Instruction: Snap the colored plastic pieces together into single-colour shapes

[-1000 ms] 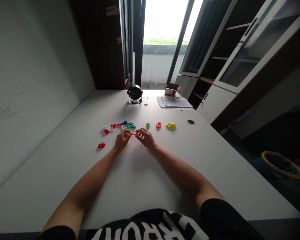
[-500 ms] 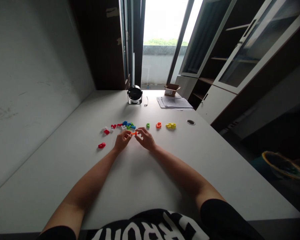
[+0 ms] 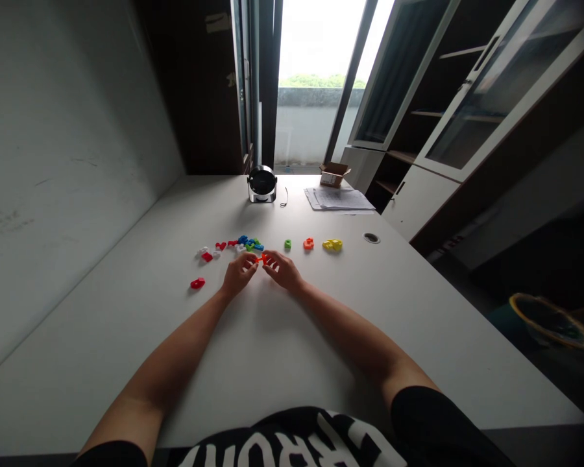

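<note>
Between my two hands are small orange pieces point(image 3: 263, 259) that touch or join each other. My left hand point(image 3: 238, 272) pinches their left end, and my right hand point(image 3: 281, 269) has its fingertips closed on the right end. Just beyond my hands lies a loose group of small red, white, green and blue pieces point(image 3: 244, 240). A red piece point(image 3: 197, 283) sits apart to the left of my left hand. To the right are a green piece point(image 3: 287, 244), an orange piece point(image 3: 308, 244) and yellow pieces point(image 3: 332, 244).
On the white table point(image 3: 272, 376), a round black device point(image 3: 262, 184) stands at the back beside a thin cord point(image 3: 285, 197). Papers point(image 3: 343, 199) and an open cardboard box point(image 3: 333, 174) are at the back right. A round hole point(image 3: 371, 238) is near the right edge.
The orange pieces have turned slightly between my fingers, and my right fingertips have moved slightly down around their right end. The other pieces on the table stay put.
</note>
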Tool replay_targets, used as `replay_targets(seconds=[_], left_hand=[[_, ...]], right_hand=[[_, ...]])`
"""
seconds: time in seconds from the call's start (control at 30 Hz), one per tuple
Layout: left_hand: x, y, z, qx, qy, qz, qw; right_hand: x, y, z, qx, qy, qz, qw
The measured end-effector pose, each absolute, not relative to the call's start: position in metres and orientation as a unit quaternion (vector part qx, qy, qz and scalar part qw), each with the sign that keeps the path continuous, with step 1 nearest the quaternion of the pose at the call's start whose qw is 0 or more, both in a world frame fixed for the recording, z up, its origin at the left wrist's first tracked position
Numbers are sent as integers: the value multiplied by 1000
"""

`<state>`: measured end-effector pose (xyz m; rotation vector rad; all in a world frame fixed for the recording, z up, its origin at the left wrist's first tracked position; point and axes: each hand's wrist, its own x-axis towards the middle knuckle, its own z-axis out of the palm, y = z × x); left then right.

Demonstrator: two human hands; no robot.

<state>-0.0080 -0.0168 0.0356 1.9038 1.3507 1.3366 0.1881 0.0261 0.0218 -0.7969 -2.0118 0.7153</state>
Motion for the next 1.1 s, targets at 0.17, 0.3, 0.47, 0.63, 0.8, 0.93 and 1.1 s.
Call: replay_targets(seconds=[0.17,0.3,0.47,0.63,0.8,0.93,1.1], left_hand=[[-8,-16,34,684,488,489,232],[-10,-14,29,690,491,481,227],[-11,-11,24,693,489,483,219],[-11,-11,24,685,501,478,225],[-11,-10,24,673,504,480,250],[-12,-9,23,672,488,486,271],[-12,-9,24,668,486,498,264]], right_hand=[[189,27,21,-330,-786,308,422],[189,32,15,-339,-772,335,420],[187,35,11,-344,-757,382,403],[188,34,14,-342,-764,379,395],[190,32,18,-356,-782,326,396],[191,31,18,-352,-790,299,402],[190,31,16,-337,-790,317,403]])
